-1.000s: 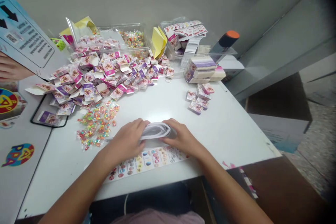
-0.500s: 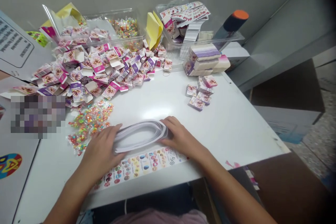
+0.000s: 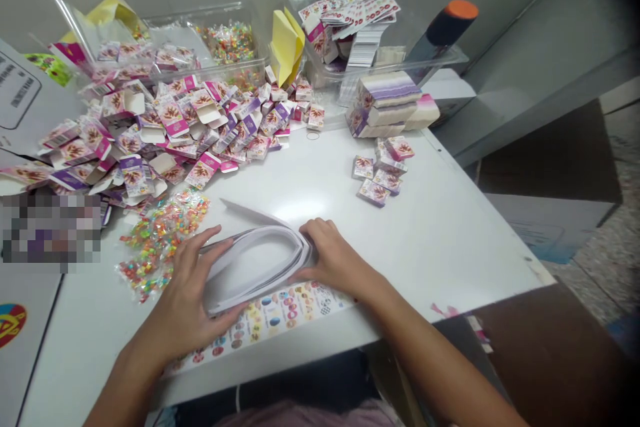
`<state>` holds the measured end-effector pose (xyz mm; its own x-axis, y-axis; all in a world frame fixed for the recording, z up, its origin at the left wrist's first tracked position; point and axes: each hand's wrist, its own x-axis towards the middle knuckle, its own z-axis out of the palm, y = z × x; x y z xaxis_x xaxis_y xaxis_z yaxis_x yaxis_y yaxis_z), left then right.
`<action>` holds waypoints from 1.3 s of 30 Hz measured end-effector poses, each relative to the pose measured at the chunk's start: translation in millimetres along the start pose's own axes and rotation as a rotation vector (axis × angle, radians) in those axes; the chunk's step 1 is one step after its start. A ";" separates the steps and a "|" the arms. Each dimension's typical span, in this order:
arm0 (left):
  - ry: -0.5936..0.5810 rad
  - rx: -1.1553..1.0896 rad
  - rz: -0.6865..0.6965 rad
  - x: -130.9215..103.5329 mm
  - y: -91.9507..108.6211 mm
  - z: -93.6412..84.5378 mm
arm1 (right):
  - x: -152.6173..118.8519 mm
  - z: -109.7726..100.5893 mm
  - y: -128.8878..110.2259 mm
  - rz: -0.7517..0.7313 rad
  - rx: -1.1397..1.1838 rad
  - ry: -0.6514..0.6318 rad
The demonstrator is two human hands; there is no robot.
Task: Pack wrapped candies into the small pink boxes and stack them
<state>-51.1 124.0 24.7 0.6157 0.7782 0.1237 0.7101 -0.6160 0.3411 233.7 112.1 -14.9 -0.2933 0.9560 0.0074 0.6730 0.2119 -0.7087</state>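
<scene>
A stack of white paper strips (image 3: 287, 273) is bent into a long loop near the front of the table. My left hand (image 3: 193, 290) curves around its left end, thumb low and fingers behind. At the right end, my right hand (image 3: 333, 257) grips the strips between thumb and fingers. One strip's end sticks out loose at the back of the loop. Beneath the loop lies a sheet of printed stickers (image 3: 273, 313) with rows of small coloured pictures. Small bags of colourful beads (image 3: 167, 230) lie just beyond my left hand.
Many small printed boxes (image 3: 173, 117) are heaped at the back left before a clear tray (image 3: 200, 10). Several closed boxes (image 3: 373, 191) sit at centre right, near stacked flat cartons (image 3: 387, 100). A dark cylinder with an orange end (image 3: 447, 27) leans in another clear bin (image 3: 453, 57).
The loop has opened wider and one strip has sprung loose at its back. My left hand has shifted slightly left and its fingers have spread. The view has turned a little.
</scene>
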 end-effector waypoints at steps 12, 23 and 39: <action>-0.065 0.245 0.058 32.5 72.5 12.0 | 1.6 2.4 0.6 -0.087 -0.053 0.024; -0.304 -0.015 -0.028 59.0 85.5 36.5 | 3.2 2.3 -2.2 -0.082 -0.047 0.022; -0.134 0.012 0.193 62.0 74.2 46.7 | 7.4 6.8 -2.9 -0.103 -0.096 0.053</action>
<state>55.7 120.9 14.2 0.7799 0.6230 0.0601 0.5781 -0.7538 0.3124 224.9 117.2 -17.6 -0.3298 0.9370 0.1155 0.7035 0.3255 -0.6318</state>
